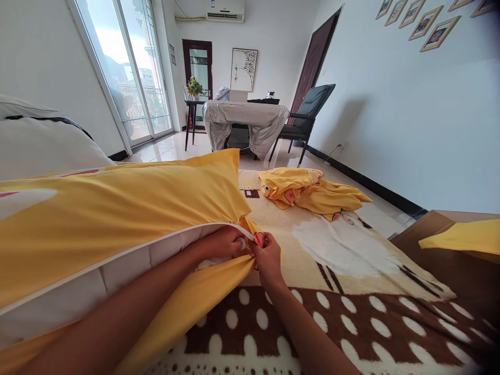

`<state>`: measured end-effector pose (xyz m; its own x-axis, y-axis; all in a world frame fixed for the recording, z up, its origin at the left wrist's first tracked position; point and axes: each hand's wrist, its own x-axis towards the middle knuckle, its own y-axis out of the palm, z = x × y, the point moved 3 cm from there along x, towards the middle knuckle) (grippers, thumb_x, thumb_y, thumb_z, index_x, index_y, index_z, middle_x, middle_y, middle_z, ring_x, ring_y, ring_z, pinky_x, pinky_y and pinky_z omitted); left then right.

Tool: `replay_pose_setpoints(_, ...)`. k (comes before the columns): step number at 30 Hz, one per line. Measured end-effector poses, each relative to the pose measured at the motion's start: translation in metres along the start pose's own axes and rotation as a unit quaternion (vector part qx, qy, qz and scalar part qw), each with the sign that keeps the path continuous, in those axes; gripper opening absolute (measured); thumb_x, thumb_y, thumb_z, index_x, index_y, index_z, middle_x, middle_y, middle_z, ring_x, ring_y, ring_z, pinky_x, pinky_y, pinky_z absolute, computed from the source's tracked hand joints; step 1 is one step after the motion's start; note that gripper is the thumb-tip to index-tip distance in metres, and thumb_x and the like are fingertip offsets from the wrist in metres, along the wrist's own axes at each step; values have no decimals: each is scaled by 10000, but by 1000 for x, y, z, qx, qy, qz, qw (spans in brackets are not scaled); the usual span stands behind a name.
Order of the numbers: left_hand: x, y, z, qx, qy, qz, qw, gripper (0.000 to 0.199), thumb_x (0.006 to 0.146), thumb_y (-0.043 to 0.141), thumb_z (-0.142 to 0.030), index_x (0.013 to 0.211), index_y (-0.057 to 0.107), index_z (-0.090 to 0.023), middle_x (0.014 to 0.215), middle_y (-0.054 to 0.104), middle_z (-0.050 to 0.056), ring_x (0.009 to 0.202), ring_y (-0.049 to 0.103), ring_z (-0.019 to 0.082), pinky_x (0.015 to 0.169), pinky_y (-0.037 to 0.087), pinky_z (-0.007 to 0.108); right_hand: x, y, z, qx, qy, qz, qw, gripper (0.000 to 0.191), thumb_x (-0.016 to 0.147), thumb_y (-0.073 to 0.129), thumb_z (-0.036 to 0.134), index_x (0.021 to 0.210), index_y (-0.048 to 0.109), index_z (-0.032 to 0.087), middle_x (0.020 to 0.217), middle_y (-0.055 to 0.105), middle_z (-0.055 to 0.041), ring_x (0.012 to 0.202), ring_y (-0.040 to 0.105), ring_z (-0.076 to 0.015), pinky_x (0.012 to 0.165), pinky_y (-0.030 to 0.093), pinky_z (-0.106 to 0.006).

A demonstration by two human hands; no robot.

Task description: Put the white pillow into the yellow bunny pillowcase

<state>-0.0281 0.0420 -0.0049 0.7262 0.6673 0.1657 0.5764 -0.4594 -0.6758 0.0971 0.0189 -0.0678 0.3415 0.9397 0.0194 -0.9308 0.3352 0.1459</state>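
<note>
A yellow fabric cover [164, 192] with a long white-edged opening lies across the left, over a white padded insert [128, 265]. My left hand [226, 242] reaches inside the opening near its right end; its fingers are curled by a white edge, partly hidden by the cloth. My right hand [269, 258] pinches the cover's corner at the end of the opening, where a red patch of print shows between thumb and fingers. Both hands are close together, almost touching.
Beneath lies a brown and cream blanket [312, 307] with white spots. A crumpled yellow cloth [312, 192] rests on its far part. At right stands a cardboard box [422, 234] with yellow fabric [464, 237] over it. Farther off are a covered table [250, 112] and a black chair [304, 120].
</note>
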Motion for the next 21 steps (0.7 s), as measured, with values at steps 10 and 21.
replay_pose_setpoints(10,-1,1,16,-44,-61,-8,997,157,804,533,-220,871,647,-134,901,682,44,823,571,163,786,448,258,1,0,0,-30,-37,8,999,236,599,693,282,736,523,193,644,532,50,585,481,-109,527,404,-223)
replay_pose_setpoints(21,3,7,9,-120,-26,-59,991,189,793,590,-230,946,630,-125,1050,656,85,969,579,189,909,432,286,0,4,-3,-7,-23,38,999,182,611,638,238,702,484,205,610,482,68,505,405,-83,444,340,-208)
